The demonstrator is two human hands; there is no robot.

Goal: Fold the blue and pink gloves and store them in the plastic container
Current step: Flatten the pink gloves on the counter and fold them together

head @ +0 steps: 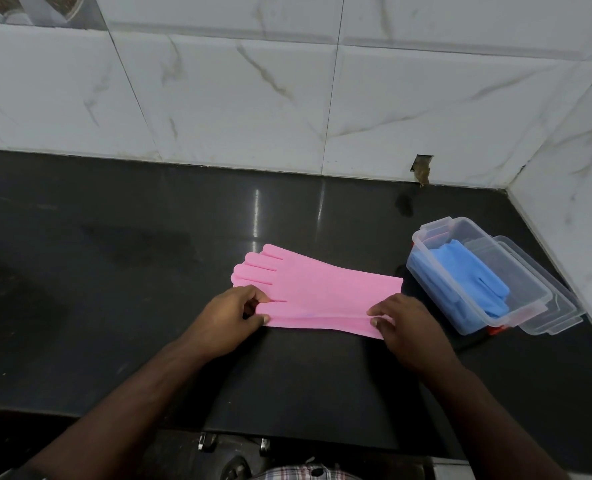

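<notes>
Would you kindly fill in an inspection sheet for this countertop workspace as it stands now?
Surface: dark glossy countertop, some smudges.
Job's things: pink glove lies flat, near edge being folded up; blue gloves lie inside the open plastic container; its lid sits beside it.
Clutter: nothing seen.
Grippers: left hand pinches the pink glove's finger end; right hand pinches the cuff end.
Cables: nothing seen.
Surroundings: marble-look tile wall, with a broken gap at its base.

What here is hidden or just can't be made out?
Head view only:
- How many pink gloves are stacked: the top layer hides any beneath.
- How many blue gloves lie in the plastic container: they overlap.
- The red thing by the container's near corner: the container covers most of it.
</notes>
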